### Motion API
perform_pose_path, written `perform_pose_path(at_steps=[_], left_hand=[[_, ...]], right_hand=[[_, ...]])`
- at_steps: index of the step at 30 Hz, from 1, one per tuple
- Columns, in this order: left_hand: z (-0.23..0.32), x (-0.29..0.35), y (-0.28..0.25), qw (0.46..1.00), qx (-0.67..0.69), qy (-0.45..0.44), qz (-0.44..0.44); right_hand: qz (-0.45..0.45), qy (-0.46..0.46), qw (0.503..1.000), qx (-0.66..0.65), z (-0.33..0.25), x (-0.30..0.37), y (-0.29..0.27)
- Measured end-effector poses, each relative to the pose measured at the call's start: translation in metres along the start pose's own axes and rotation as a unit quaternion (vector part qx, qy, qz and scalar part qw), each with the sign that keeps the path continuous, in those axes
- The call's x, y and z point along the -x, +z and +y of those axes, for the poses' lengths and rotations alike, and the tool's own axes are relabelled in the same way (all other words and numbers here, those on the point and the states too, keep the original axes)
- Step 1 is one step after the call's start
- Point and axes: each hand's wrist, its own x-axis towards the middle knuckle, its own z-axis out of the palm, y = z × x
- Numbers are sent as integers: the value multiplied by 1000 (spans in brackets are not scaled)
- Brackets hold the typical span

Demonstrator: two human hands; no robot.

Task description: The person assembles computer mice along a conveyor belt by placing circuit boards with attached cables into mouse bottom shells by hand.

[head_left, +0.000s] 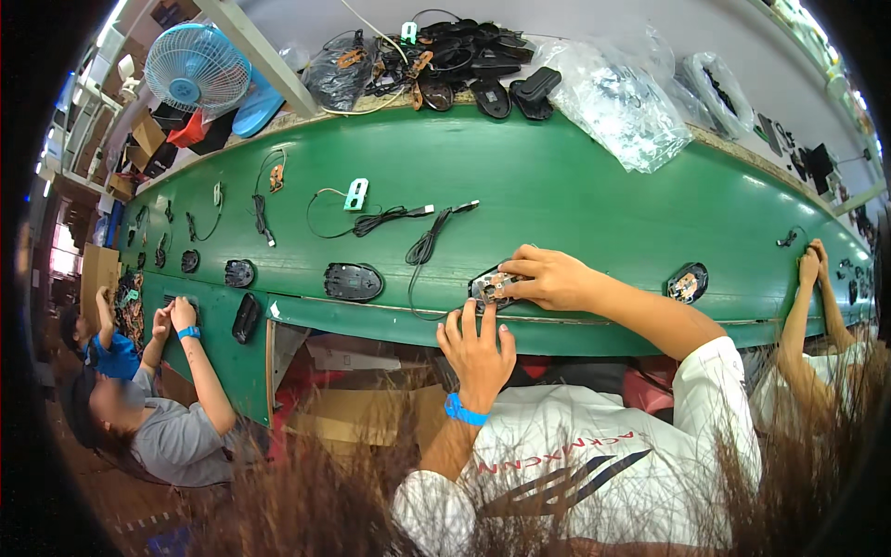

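- Mouse base (477, 289), black, lies on the green work surface (575, 223) just right of the frame's centre, with a circuit board (495, 285) in it.
- Right hand (560, 281) reaches over from the right, fingers on the board; whether they pinch or only press, I cannot tell.
- Left hand (477, 356), blue wristband (466, 410) on its wrist, has its fingers spread apart, tips at the base's lower edge.
- Coiled black USB cable (422, 249) lies left of the base.
- Empty mouse shell (353, 281) sits farther left; another board-fitted base (687, 282) lies right of centre.
- Clear plastic bag (613, 97) rests at upper right.
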Motion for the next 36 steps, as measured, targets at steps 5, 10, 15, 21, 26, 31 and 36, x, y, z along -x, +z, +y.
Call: perform_pose_path(at_steps=[5,10,15,21,26,31,36], left_hand=[[1,0,1,1000,2,-1,-2],[-1,0,0,1000,8,3,-7],[-3,3,0,1000,9,0,-20],[-3,3,-1,999,19,5,-29],[-5,3,-2,999,22,5,-38],[-5,2,-6,999,19,9,-37],[-11,7,1,999,16,24,-30]], right_hand=[[-40,-7,999,-27,6,-4,-4],[-60,-17,998,-28,7,-5,-6],[-22,-20,999,-37,6,-4,-6],[-20,-20,999,-37,3,-1,-5],[-32,-12,999,-31,2,-6,-6],[-56,-32,997,-32,5,-10,-11],[-80,-41,996,-6,7,-6,-11]])
